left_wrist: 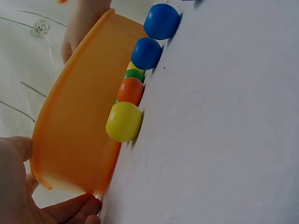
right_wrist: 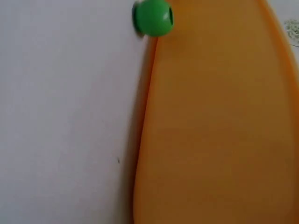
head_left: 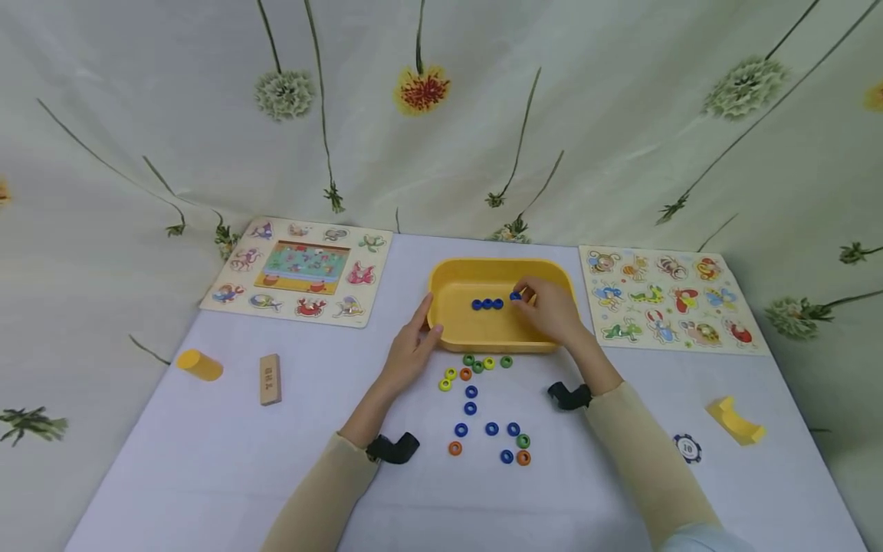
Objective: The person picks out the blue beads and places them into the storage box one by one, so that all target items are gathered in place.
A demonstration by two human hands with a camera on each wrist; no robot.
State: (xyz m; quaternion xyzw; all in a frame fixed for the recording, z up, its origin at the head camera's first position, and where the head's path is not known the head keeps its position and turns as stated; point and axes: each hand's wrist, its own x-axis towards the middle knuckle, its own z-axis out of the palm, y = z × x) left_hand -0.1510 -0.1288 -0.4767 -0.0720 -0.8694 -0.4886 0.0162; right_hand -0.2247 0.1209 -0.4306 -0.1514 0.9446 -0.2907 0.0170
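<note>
Inside the yellow-orange plastic tray [head_left: 458, 337], three blue beads [head_left: 487, 304] lie side by side in a short row. To their right, my right hand [head_left: 552, 310] pinches another blue bead [head_left: 515, 296] between thumb and fingers, above the tray floor. My left hand [head_left: 408, 349] rests against the tray's left end and near corner, its fingers fairly straight. In the left wrist view, fingers [left_wrist: 74, 210] touch the tray's lower corner. The right wrist view shows the tray's outer wall [right_wrist: 215, 121] and a green bead [right_wrist: 155, 17], but no hand.
Loose blue, green, yellow and orange beads [head_left: 471, 409] lie in front of the tray. Picture puzzle boards [head_left: 375, 295] [head_left: 593, 303] flank it. A yellow cylinder [head_left: 200, 365] and wooden block [head_left: 270, 379] lie left; a poker chip [head_left: 687, 448] and yellow arch [head_left: 735, 420] lie right.
</note>
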